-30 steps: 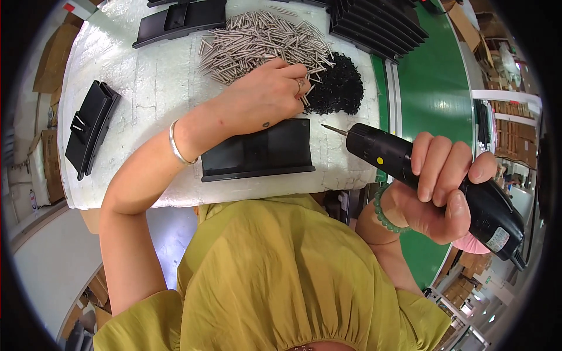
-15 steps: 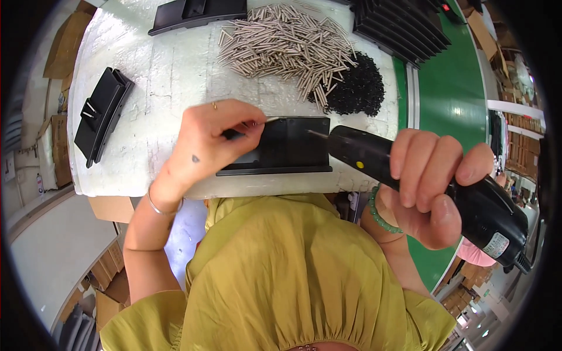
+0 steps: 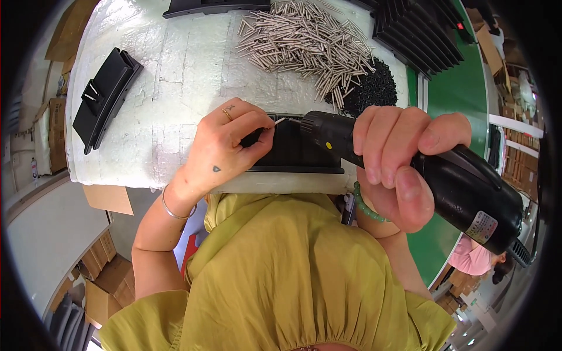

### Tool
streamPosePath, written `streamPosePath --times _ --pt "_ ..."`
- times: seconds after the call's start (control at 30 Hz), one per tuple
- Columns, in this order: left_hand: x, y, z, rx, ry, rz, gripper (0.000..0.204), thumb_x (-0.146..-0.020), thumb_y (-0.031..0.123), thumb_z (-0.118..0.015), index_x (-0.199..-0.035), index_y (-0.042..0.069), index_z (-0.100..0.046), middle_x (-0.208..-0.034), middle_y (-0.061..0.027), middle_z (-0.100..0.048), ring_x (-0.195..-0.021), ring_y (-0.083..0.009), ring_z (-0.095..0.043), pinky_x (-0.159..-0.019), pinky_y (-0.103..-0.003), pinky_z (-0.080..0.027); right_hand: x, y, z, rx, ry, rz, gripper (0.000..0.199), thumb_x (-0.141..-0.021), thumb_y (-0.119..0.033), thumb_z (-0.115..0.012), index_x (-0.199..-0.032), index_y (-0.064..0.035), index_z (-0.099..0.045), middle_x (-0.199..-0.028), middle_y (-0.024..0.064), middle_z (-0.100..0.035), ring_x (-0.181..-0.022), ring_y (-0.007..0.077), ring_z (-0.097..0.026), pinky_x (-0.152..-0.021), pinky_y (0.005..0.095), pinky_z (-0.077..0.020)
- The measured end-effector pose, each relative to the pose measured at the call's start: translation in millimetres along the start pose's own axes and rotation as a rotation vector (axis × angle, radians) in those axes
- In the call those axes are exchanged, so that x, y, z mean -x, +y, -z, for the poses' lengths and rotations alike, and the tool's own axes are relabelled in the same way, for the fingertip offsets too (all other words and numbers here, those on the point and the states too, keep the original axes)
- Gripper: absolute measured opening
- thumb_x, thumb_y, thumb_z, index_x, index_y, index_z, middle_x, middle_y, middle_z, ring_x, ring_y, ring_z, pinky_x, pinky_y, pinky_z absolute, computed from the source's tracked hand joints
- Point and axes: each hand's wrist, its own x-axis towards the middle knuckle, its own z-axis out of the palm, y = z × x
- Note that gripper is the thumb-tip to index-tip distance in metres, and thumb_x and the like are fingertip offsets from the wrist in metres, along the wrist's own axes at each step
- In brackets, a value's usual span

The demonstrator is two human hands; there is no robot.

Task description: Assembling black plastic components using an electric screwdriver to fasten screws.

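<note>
My right hand (image 3: 395, 167) is wrapped round a black electric screwdriver (image 3: 468, 187) with a yellow dot near its nose. Its tip points left, close to the fingertips of my left hand (image 3: 234, 143). Between the pinched thumb and finger of that left hand a thin silvery metal pin (image 3: 280, 121) sticks out toward the screwdriver's bit. Whether bit and pin touch I cannot tell. Below them a black plastic panel (image 3: 298, 149) with a ledge along its near side lies at the table's front edge, partly covered by both hands.
A heap of metal pins (image 3: 304, 44) lies at the back, beside a pile of small black screws (image 3: 374, 90). A black part with two pins (image 3: 108, 99) sits on the left of the white-covered table (image 3: 158, 117). Black panels (image 3: 418, 35) are stacked at the back right.
The screwdriver has come left, its bit now near the pin end at my left fingertips. The pin now angles up to the right. The whole view has shifted a little.
</note>
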Motion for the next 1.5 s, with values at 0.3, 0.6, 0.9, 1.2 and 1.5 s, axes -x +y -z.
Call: streamPosePath --times 0.3,0.6,0.9,1.2,1.5 --pt "4 -2 -1 0.022 0.047 0.034 0.013 -0.066 -0.002 -0.069 -0.075 0.004 -0.062 -0.072 -0.0079 -0.059 -0.066 -0.0225 -0.059 -0.059 -0.031 -0.050 -2 4 -3 -0.016 -0.016 0.002 0.030 -0.078 -0.010 -0.054 -0.105 -0.0095 -0.041 -0.064 -0.0001 -0.046 -0.053 0.0104 -0.043 -0.059 0.0289 -0.0376" --pt "3 -1 -2 0.046 0.050 0.009 0.012 -0.066 -0.002 -0.069 -0.074 0.004 -0.061 -0.069 -0.0069 -0.057 -0.064 -0.0224 -0.057 -0.056 -0.031 -0.048 -9 6 -10 -0.018 -0.039 -0.069 0.029 -0.078 -0.008 -0.056 -0.100 -0.0089 -0.039 -0.065 0.0015 -0.046 -0.052 0.0113 -0.043 -0.058 0.0293 -0.0381" --pt "4 5 -6 -0.022 -0.055 -0.126 0.010 -0.066 0.004 -0.067 -0.070 0.007 -0.058 -0.066 -0.0037 -0.052 -0.062 -0.0230 -0.054 -0.051 -0.035 -0.046 -24 2 -20 0.108 -0.142 -0.172 0.031 -0.076 -0.001 -0.061 -0.097 -0.0075 -0.040 -0.066 0.0047 -0.048 -0.052 0.0125 -0.043 -0.051 0.0274 -0.0390" --pt "3 12 -11 -0.051 -0.070 -0.021 0.009 -0.069 0.005 -0.064 -0.070 0.007 -0.056 -0.065 -0.0053 -0.049 -0.064 -0.0244 -0.053 -0.053 -0.036 -0.046 -16 7 -22 0.092 -0.080 -0.271 0.031 -0.077 0.001 -0.060 -0.098 -0.0075 -0.040 -0.067 0.0058 -0.049 -0.053 0.0134 -0.047 -0.052 0.0280 -0.0404" --pt "-11 30 -5 -0.279 -0.340 -0.109 0.078 -0.052 0.028 -0.082 -0.120 0.007 -0.051 -0.116 -0.0117 -0.050 -0.106 -0.0307 -0.048 -0.093 -0.042 -0.037 8 -28 42 -0.019 0.398 0.069 0.029 -0.075 -0.003 -0.053 -0.103 -0.0025 -0.046 -0.064 0.0067 -0.050 -0.053 0.0147 -0.047 -0.057 0.0329 -0.0448"
